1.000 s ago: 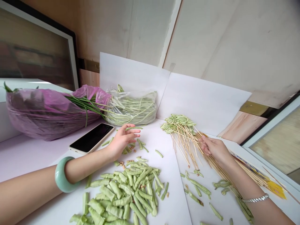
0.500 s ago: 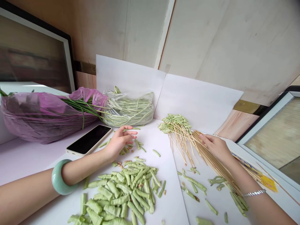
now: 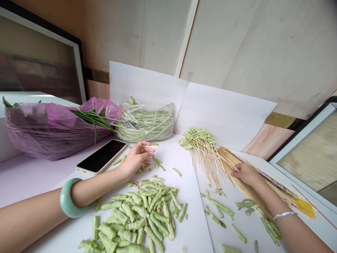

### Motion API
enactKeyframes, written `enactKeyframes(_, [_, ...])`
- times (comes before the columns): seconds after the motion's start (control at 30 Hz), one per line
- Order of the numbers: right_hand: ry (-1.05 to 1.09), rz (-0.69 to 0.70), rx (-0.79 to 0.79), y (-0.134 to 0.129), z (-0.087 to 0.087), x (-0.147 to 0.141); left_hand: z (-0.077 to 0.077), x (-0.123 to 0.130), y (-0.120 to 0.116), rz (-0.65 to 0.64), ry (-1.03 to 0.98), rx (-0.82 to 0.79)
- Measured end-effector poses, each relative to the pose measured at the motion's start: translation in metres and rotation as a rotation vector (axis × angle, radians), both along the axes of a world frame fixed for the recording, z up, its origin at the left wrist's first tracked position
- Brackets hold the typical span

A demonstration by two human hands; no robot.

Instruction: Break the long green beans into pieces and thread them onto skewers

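My left hand [image 3: 138,159] hovers palm inward above the far end of the cut green bean pieces [image 3: 142,214], its fingers apart and holding nothing. On the right, my right hand [image 3: 244,173] rests on a long bundle of bamboo skewers [image 3: 229,160], its fingers pinched at one skewer. Beyond and to the left of that hand lies a stack of skewered bean pieces [image 3: 198,137], the bare stick ends pointing toward me.
A phone [image 3: 102,156] lies left of my left hand. Behind it are a purple bag [image 3: 52,130] of greens and a clear bag [image 3: 150,123] of long beans. Loose bean pieces [image 3: 219,207] lie at the right, near yellow packaging [image 3: 305,208].
My right hand has moved nearer along the skewer bundle, and its fingers have closed at a skewer. My left hand stays in nearly the same place.
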State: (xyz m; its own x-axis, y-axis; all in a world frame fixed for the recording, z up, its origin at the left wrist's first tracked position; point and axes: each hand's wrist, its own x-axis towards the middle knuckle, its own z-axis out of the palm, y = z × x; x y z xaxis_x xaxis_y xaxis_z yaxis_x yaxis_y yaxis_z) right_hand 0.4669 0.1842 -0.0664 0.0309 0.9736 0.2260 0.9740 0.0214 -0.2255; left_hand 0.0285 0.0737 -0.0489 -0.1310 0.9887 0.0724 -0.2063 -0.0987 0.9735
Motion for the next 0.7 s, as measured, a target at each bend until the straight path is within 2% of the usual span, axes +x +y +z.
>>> enactKeyframes(0.3, [-0.071, -0.061, -0.098, 0.005, -0.003, 0.003, -0.002, 0.000, 0.001, -0.011, 0.003, 0.002])
enactKeyframes(0.47, [0.025, -0.001, -0.138, 0.004, 0.005, 0.008, -0.002, 0.000, 0.001, -0.012, 0.013, 0.011])
enactKeyframes(0.57, [0.123, 0.056, -0.244, 0.001, 0.007, 0.007, -0.003, 0.000, 0.001, -0.018, 0.022, 0.011])
enactKeyframes(0.7, [0.217, 0.062, -0.405, -0.002, 0.006, 0.006, -0.003, 0.001, 0.001, -0.025, 0.035, 0.004])
